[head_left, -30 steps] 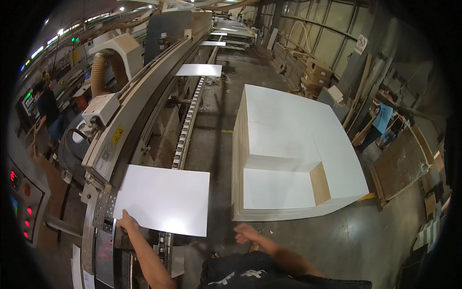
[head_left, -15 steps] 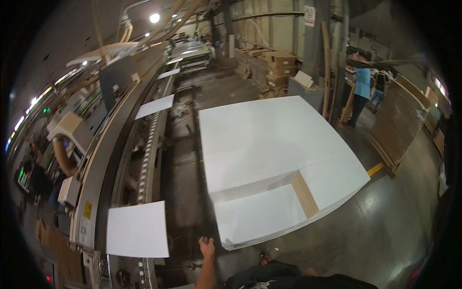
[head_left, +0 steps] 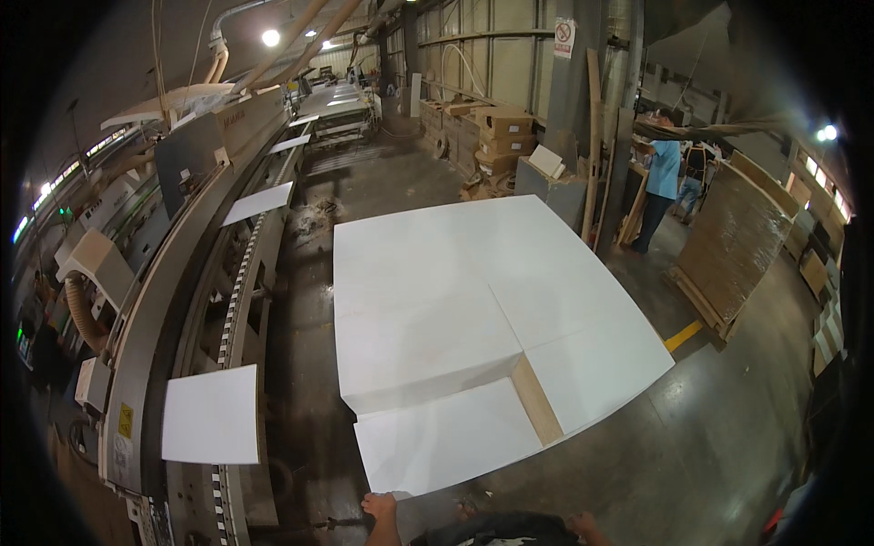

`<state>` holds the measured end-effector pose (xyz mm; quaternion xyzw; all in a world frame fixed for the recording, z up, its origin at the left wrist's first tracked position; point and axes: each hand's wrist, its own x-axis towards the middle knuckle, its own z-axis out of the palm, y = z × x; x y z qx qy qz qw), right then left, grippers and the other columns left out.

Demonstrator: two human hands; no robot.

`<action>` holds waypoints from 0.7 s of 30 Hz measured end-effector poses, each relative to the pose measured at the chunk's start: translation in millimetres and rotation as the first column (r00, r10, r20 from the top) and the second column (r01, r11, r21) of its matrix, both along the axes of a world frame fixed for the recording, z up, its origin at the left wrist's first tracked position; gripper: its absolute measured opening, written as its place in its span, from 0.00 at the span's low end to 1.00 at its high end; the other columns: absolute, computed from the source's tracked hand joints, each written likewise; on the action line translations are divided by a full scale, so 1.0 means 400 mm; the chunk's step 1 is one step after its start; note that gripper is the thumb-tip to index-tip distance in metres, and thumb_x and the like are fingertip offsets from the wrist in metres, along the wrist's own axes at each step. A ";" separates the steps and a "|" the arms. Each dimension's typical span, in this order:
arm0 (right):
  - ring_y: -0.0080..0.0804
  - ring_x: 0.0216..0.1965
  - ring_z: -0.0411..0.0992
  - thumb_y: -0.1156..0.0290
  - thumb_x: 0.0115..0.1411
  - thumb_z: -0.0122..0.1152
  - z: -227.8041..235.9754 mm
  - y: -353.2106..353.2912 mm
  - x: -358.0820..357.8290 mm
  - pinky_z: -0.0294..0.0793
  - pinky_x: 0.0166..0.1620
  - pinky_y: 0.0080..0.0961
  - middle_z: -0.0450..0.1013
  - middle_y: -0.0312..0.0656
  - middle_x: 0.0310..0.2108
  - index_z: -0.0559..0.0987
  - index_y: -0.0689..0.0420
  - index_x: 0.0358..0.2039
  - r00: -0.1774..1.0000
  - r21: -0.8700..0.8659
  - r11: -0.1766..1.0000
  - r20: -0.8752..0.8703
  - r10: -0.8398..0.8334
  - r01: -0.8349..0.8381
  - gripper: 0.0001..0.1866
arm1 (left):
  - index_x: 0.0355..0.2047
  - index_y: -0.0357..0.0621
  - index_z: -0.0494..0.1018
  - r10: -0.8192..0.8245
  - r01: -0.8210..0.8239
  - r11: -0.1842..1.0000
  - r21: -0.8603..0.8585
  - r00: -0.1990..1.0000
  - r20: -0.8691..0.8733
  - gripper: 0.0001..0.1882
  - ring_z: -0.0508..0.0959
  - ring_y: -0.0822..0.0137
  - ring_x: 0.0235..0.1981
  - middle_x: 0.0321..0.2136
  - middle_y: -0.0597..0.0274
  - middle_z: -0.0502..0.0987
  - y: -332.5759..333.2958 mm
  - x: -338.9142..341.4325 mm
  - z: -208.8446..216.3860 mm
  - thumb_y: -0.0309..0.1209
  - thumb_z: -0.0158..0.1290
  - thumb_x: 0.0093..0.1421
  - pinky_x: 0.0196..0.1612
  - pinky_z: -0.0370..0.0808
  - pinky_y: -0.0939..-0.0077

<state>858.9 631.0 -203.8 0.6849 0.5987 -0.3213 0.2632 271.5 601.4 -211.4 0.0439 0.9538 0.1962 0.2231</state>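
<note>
A large stack of white boards (head_left: 437,273) stands in front of me. Its near left section is lower, with a white board (head_left: 446,437) on top and a brown side face (head_left: 537,400) bordering it on the right. At that board's near left corner is my left hand (head_left: 381,506), its fingers curled closed on the edge. My right hand (head_left: 583,522) shows only in part at the lower edge, right of my body and apart from the boards. Its fingers are too small and hidden to read.
Left of the stack runs a long machine with a conveyor rail (head_left: 238,300). A white panel (head_left: 211,414) lies on it, with more panels further along. Cardboard boxes (head_left: 503,136) sit at the back. At right are a leaning wrapped brown stack (head_left: 733,241) and a person in blue (head_left: 663,173).
My left hand has moved from beside the stack to the corner of the low white board. My right hand has come partly into view. The whole view has shifted.
</note>
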 end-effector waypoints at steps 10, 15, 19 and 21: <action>0.38 0.42 0.76 0.52 0.65 0.53 0.033 0.159 0.009 0.72 0.47 0.39 0.79 0.39 0.41 0.79 0.55 0.45 0.899 0.117 0.977 -0.424 -0.111 0.176 0.21 | 0.49 0.43 0.68 0.042 -0.786 0.531 0.316 0.397 0.917 0.25 0.75 0.51 0.44 0.43 0.51 0.74 -0.093 0.110 -0.211 0.51 0.49 0.63 0.43 0.76 0.53; 0.47 0.38 0.77 0.55 0.61 0.58 0.295 0.320 -0.264 0.75 0.43 0.41 0.79 0.48 0.35 0.79 0.59 0.39 0.837 0.256 0.901 -0.517 -0.179 0.351 0.19 | 0.53 0.45 0.67 0.146 -0.843 0.510 0.170 0.280 0.949 0.28 0.77 0.53 0.39 0.42 0.51 0.75 -0.180 0.089 -0.226 0.57 0.40 0.69 0.35 0.77 0.52; 0.48 0.53 0.72 0.55 0.61 0.56 0.286 0.411 -0.409 0.73 0.52 0.45 0.73 0.53 0.51 0.74 0.61 0.49 0.984 0.575 0.810 -0.179 -0.009 0.112 0.23 | 0.45 0.43 0.68 0.228 -0.805 0.532 0.261 0.433 0.872 0.25 0.76 0.57 0.28 0.34 0.54 0.76 -0.247 0.023 -0.171 0.53 0.37 0.72 0.24 0.75 0.60; 0.49 0.56 0.69 0.54 0.60 0.56 0.279 0.421 -0.477 0.72 0.55 0.45 0.70 0.54 0.56 0.72 0.61 0.52 1.000 0.601 0.799 -0.012 0.012 -0.003 0.27 | 0.42 0.42 0.70 0.199 -0.778 0.524 0.346 0.507 0.839 0.23 0.75 0.60 0.22 0.30 0.55 0.76 -0.338 -0.001 -0.122 0.49 0.37 0.72 0.20 0.73 0.65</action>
